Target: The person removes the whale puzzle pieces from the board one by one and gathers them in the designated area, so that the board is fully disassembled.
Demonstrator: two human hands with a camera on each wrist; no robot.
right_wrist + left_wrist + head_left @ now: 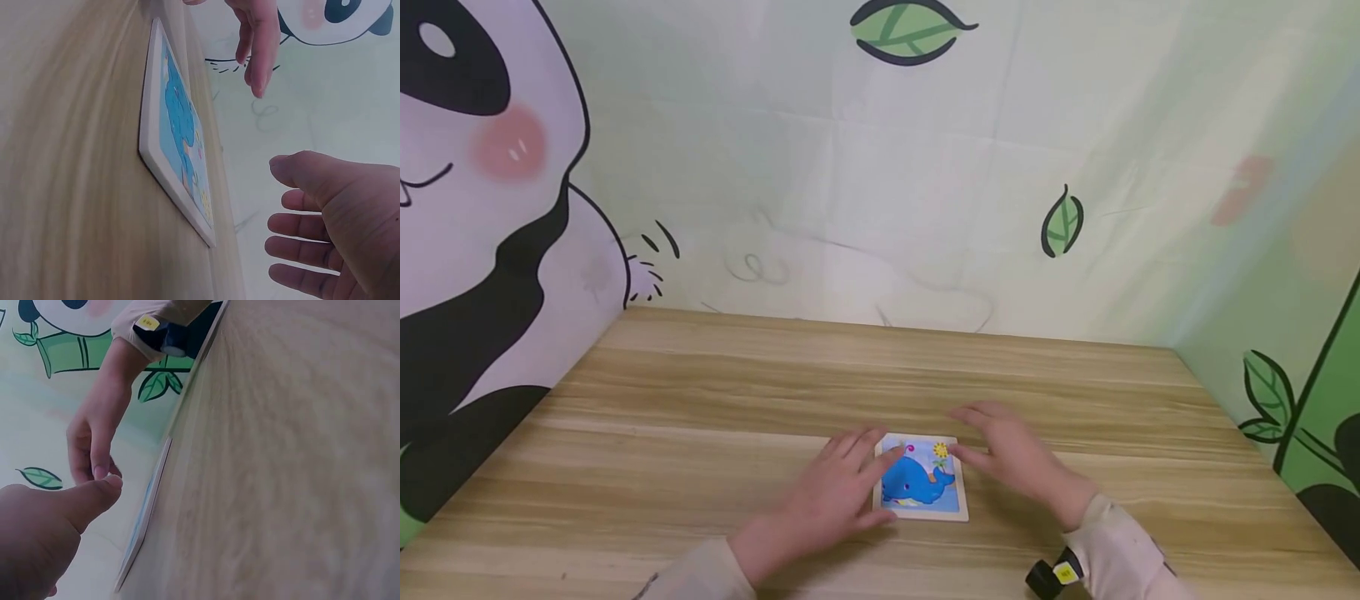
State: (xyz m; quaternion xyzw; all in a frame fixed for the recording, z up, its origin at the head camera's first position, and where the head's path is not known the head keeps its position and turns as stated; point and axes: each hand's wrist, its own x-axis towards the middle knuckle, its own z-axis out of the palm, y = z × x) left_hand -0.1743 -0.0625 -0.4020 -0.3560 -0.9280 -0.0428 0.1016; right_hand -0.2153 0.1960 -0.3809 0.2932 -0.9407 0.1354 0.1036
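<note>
A square picture board (pixel 920 492) with a pale border lies flat on the wooden table, showing a blue whale and a yellow sun. Over its left edge reaches my left hand (pixel 835 487), fingers spread, the index finger overlapping the picture in the head view. My right hand (pixel 1018 458) hovers by the board's upper right corner with its fingers extended. In the right wrist view a gap shows between the right hand (pixel 350 219) and the board (pixel 178 131). The left hand (pixel 256 37) is also above the surface there. Neither hand holds anything.
The wooden table (pixel 715 383) runs back to a wall sheet (pixel 820 167) printed with a panda and leaves. A black wrist device (pixel 1052 575) with a yellow label sits on my right wrist, close above the table.
</note>
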